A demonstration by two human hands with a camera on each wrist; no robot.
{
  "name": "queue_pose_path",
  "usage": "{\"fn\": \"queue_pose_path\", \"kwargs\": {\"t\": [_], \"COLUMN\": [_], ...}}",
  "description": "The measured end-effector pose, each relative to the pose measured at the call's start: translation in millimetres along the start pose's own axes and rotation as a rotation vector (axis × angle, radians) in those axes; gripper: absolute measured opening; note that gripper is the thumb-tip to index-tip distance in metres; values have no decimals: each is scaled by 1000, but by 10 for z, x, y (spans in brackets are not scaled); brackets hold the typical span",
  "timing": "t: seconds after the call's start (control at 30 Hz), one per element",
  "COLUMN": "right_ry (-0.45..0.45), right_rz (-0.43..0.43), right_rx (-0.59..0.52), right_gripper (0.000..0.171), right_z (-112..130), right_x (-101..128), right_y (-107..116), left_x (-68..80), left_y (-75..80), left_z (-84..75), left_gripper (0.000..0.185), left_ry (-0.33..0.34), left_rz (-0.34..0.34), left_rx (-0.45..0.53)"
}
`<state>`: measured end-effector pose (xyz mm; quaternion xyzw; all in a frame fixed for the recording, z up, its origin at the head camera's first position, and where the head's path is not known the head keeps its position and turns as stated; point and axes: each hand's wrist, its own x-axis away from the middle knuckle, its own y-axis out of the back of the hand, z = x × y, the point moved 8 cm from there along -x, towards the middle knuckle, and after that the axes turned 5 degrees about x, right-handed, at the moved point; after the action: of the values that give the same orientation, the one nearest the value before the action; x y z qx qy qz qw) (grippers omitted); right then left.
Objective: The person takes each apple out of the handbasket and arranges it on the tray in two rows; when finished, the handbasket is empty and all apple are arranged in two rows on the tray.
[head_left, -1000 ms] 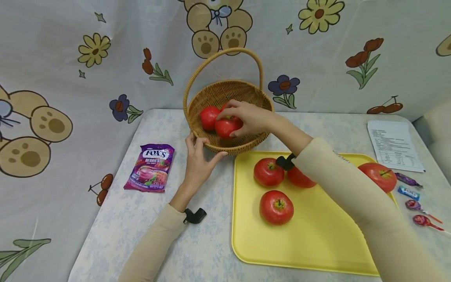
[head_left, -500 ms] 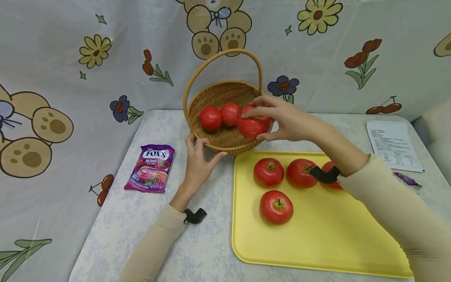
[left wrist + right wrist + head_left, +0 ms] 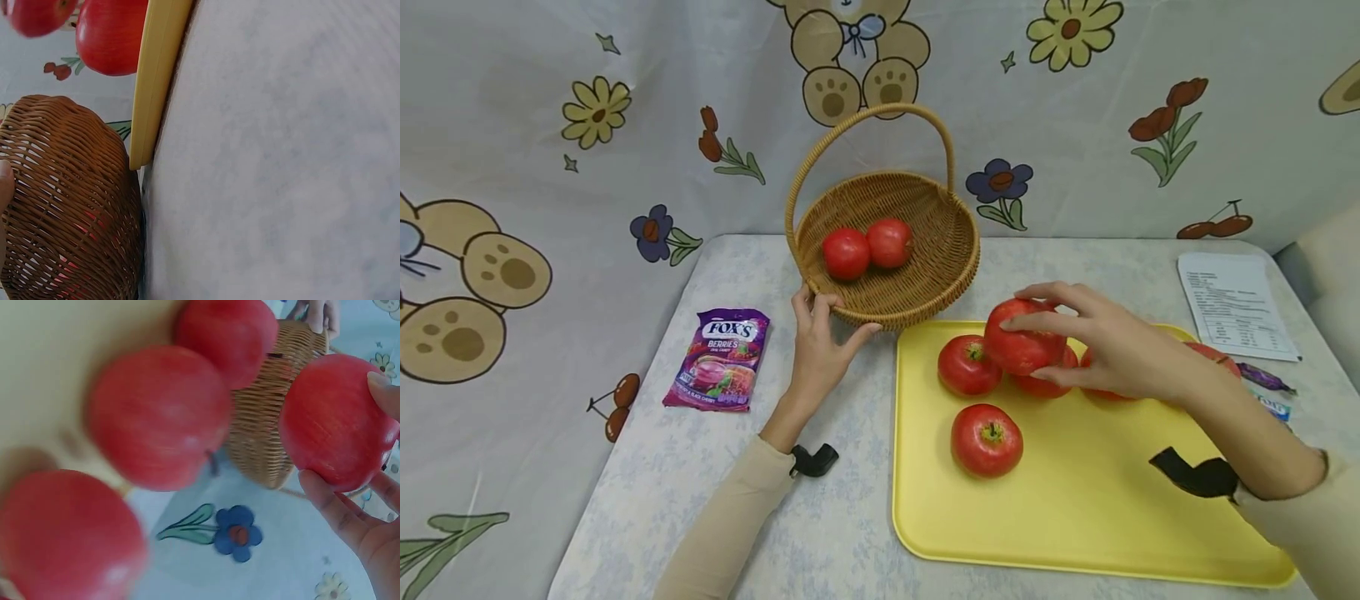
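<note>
My right hand [image 3: 1105,342] holds a red apple [image 3: 1013,350] above the yellow tray, fingers across its top and thumb below. In the right wrist view the same apple [image 3: 334,422] sits between thumb and fingers. With fingertips at its front-left rim, my left hand [image 3: 820,346] grips a wicker basket [image 3: 936,242], which leans back with its opening toward me. Two red apples, a left one [image 3: 846,254] and a right one [image 3: 889,242], lie inside it. On the tray [image 3: 1037,517] are several more apples, one nearest the front [image 3: 987,442]; the held apple and right hand partly hide others.
A purple candy bag [image 3: 718,358] lies left of the left hand. At the right, a printed sheet [image 3: 1236,304] and a purple wrapped candy [image 3: 1265,377] lie beyond the tray. A patterned cloth [image 3: 1075,125] hangs behind the basket, whose tall handle [image 3: 917,110] arches up.
My right hand has lifted an apple out of the basket and carried it right and toward me, over the tray. The left hand has stayed at the basket rim.
</note>
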<state>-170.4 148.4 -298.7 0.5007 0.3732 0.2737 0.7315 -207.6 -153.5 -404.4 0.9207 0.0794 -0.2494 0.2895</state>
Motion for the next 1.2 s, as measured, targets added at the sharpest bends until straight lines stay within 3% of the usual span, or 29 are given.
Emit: {"fn": "queue_pose_path", "kwargs": {"t": [0.17, 0.27, 0.5, 0.57, 0.73, 1.2], "right_ry": [-68, -95, -121, -134, -185, -210], "right_rz": [3, -3, -6, 13, 50, 49], "right_rx": [34, 42, 35, 33, 55, 17], "right_gripper": [69, 56, 54, 55, 81, 78], "right_z": [-1, 26, 155, 177, 184, 192], "right_x": [388, 588, 878, 931, 1023, 1022], "right_y": [-73, -122, -250, -312, -472, -679], "left_x": [2, -2, 0, 3, 6, 7], "left_y": [-8, -7, -5, -5, -10, -11], "left_z": [5, -1, 0, 6, 8, 4], "left_gripper": [56, 56, 56, 56, 56, 55], "left_ry": [14, 14, 17, 20, 14, 19], "left_rz": [6, 9, 5, 2, 1, 2], "left_rx": [-14, -9, -12, -11, -7, 1]}}
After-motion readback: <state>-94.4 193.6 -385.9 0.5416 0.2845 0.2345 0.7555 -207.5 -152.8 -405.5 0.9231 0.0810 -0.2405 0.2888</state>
